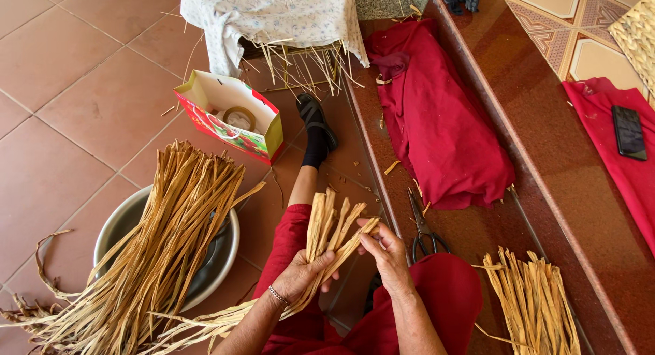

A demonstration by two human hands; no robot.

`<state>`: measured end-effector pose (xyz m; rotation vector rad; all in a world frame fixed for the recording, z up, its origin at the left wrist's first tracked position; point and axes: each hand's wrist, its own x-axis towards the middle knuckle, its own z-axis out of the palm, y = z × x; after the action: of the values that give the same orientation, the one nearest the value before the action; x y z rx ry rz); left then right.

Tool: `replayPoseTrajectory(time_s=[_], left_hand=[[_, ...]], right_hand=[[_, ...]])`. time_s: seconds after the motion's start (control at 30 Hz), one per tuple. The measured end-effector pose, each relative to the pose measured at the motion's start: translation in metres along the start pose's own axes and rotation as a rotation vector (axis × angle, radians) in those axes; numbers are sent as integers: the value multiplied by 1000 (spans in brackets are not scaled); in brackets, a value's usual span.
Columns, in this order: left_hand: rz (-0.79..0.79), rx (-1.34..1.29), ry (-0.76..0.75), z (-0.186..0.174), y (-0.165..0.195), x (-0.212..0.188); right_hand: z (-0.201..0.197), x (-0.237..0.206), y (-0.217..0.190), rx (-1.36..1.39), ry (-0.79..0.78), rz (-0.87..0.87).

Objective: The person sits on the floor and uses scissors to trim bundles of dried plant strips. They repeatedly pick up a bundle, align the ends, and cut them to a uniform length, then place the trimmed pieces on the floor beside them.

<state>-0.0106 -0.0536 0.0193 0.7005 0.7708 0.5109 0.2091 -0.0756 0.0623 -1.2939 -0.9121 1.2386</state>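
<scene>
Your left hand (298,273) has its grip clenched round a bunch of dried leaf strips (332,227), held upright in front of your knees; the strip ends fan out above the fist. Your right hand (386,254) pinches the tip of the rightmost strip in that same bunch, thumb and fingertips closed on it. A thin bracelet (277,295) sits on the left wrist.

Left to right, what lies round you:
- Far left, a metal basin (216,254) on the tiled floor (82,109), with a big sheaf of long dried strips (160,246) laid across it, loose ends trailing onto the floor near you.
- Behind the basin, a red and green paper bag (235,116) lies on its side, mouth open, a roll of tape (239,117) inside it.
- At the top, a pale flowered cloth (273,17) is draped over something, with straw poking out under it.
- Centre, your leg in red trousers (290,239), black sock and sandal (315,126) stretched forward.
- On the polished stone step (546,157), a red cloth (437,116); scissors (421,229) just beside your right knee; a small pile of cut strips (532,304) to the right.
- Far right, a dark phone (628,132) on a second red cloth (624,157).
</scene>
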Motion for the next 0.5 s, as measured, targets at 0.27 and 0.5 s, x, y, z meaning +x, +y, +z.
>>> replayPoseTrajectory(time_s=[0.27, 0.5], left_hand=[[207, 121, 53, 6, 13, -2], [286, 77, 87, 11, 7, 3]], right_hand=[[9, 3, -1, 101, -48, -80], [4, 3, 28, 163, 31, -47]])
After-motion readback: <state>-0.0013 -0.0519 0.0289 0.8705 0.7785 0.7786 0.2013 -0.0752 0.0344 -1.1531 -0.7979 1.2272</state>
